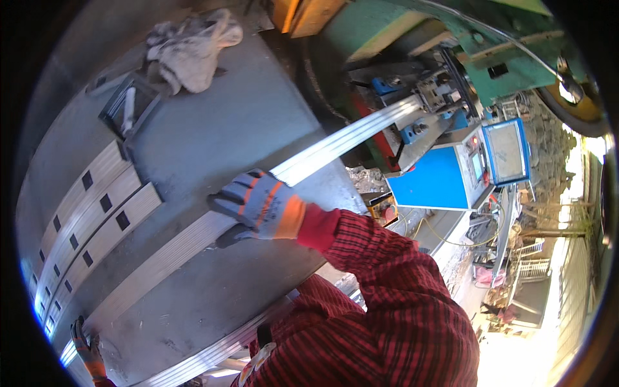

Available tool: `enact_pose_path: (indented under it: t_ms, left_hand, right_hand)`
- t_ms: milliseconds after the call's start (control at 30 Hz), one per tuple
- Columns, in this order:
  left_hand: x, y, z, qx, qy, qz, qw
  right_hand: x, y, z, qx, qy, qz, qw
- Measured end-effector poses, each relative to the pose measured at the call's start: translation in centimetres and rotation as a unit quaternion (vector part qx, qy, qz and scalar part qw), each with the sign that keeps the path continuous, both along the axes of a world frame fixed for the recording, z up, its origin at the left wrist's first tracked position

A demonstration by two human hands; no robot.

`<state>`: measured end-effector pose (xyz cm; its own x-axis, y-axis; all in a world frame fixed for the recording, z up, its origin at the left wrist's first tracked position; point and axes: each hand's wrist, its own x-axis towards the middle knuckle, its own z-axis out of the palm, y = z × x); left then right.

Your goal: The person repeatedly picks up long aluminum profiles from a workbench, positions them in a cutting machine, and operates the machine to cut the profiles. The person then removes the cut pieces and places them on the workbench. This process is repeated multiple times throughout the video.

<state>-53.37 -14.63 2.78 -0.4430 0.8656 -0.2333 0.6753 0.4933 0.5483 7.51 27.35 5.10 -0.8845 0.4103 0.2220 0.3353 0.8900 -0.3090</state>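
A long ribbed, silvery metal profile (351,143) lies slantwise across the grey worktable. Its far end reaches into the die (438,90) of a green press machine. My right hand (261,205), in a grey and orange glove, is closed over the middle of the profile. Down at the lower left, my left hand (89,348), gloved alike, holds the near part of the same profile; its fingers are small and partly in shade. Left of the profile lie several similar metal profiles (122,197) side by side, with dark square holes cut along them.
The worktable (225,116) bears a crumpled cloth (193,55) and a small metal frame (129,106) at its far side. More profiles (193,364) run along the near edge by my body. A blue control cabinet (429,180) stands right of the green press (509,64).
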Motion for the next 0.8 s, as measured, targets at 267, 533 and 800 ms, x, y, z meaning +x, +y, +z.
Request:
enact_pose_path:
  t_ms: [267, 533, 800]
  left_hand:
    - [12.8, 8.9, 0.9, 0.076, 0.184, -0.158, 0.967]
    - [16.2, 10.3, 1.1, 0.051, 0.06, -0.11, 0.991]
    - [22.6, 17.8, -0.6, 0.112, 0.12, -0.151, 0.975]
  right_hand:
    - [-0.6, -0.2, 1.3, -0.01, -0.096, -0.025, 0.995]
    - [2.5, 3.5, 0.8, -0.045, -0.096, 0.019, 0.994]
    - [10.2, 7.5, 0.7, -0.017, -0.034, -0.012, 0.999]
